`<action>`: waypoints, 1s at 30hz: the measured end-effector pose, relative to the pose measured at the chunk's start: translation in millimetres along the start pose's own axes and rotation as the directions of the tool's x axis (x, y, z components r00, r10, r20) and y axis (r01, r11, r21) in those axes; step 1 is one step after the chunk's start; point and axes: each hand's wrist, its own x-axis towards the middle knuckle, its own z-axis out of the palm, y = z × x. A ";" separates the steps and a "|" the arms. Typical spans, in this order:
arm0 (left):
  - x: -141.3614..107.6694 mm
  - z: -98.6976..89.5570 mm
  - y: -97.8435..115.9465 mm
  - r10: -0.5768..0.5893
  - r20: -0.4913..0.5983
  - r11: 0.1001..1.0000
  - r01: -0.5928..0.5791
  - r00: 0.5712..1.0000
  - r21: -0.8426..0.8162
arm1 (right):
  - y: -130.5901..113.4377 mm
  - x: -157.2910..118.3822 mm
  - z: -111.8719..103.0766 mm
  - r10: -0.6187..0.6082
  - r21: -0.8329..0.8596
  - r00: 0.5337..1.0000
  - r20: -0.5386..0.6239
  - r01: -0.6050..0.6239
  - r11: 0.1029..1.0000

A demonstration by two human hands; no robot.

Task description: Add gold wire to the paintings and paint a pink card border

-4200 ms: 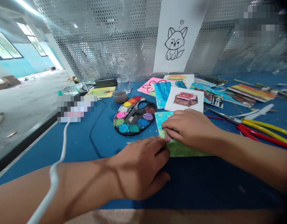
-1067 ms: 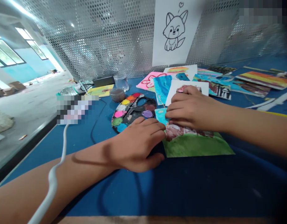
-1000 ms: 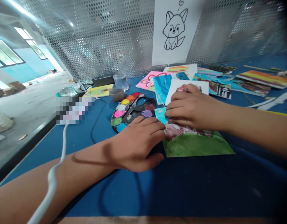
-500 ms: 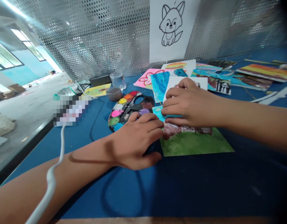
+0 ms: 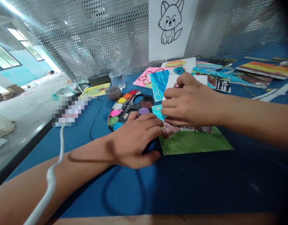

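A painting [image 5: 195, 142] with a green lower part, brown-red patches and light blue above lies flat on the blue table [image 5: 192, 184]. Over its upper part is my right hand [image 5: 181, 101], its fingers curled together and pointing left. Whatever those fingers may hold is hidden behind them. My left hand [image 5: 140, 140] rests palm down at the painting's left edge, fingers stretched out and thumb apart, holding nothing visible. Just behind the left hand sits a black paint palette [image 5: 126, 109] with wells of pink, green, yellow, orange, red and purple, partly covered by that hand.
A cup of murky water [image 5: 113, 93] and a clear plastic cup [image 5: 117, 80] stand behind the palette. Several painted cards, including a pink flower picture [image 5: 146, 76], lie at the back. A fox drawing [image 5: 170, 31] hangs on the perforated metal panel [image 5: 99, 40]. A white cable [image 5: 51, 175] crosses my left forearm.
The whole view has shifted slightly, so things appear a little higher and further left. My right hand has moved very slightly over the painting; the left hand stays in place.
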 end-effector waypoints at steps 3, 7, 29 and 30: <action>0.5 -0.7 0.0 0.002 0.001 1.000 -0.002 1.000 0.009 | 0.2 0.7 -2.0 -0.024 0.005 1.000 0.002 0.024 1.000; 1.2 -1.3 0.1 -0.002 0.008 1.000 0.002 1.000 -0.001 | -1.4 3.0 -3.4 0.000 0.024 1.000 0.025 0.000 1.000; -0.2 -1.9 -0.9 -0.013 0.026 1.000 0.013 1.000 0.006 | 3.5 44.7 -23.2 0.231 0.240 0.777 0.586 -0.439 0.866; 0.3 -2.1 -0.9 -0.016 0.027 1.000 0.016 1.000 0.005 | 4.5 46.2 -22.8 0.237 0.249 0.755 0.612 -0.468 0.848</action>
